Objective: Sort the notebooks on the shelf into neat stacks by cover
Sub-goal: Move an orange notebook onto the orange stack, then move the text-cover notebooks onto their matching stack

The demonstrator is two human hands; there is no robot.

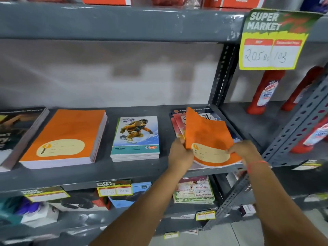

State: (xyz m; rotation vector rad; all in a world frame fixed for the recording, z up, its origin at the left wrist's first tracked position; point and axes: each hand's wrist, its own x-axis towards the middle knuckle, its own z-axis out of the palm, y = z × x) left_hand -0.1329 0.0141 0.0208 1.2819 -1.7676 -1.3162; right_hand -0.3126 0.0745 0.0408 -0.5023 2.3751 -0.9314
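On the grey shelf (124,170) lie a tall stack of orange notebooks (65,137), a short stack with a snowboarder cover (135,137) and a dark-covered stack (16,132) at the far left. At the right end a mixed pile (179,123) shows red and white covers. Above that pile an orange notebook (207,137) is tilted and bent. My left hand (180,151) grips its near left edge. My right hand (243,150) grips its near right corner.
A perforated grey upright (222,75) stands behind the mixed pile, and a slanted one (291,128) is to its right. Red bottles (266,91) stand on the neighbouring shelf under a hanging price sign (273,39). Boxes and booklets fill the lower shelf (193,190).
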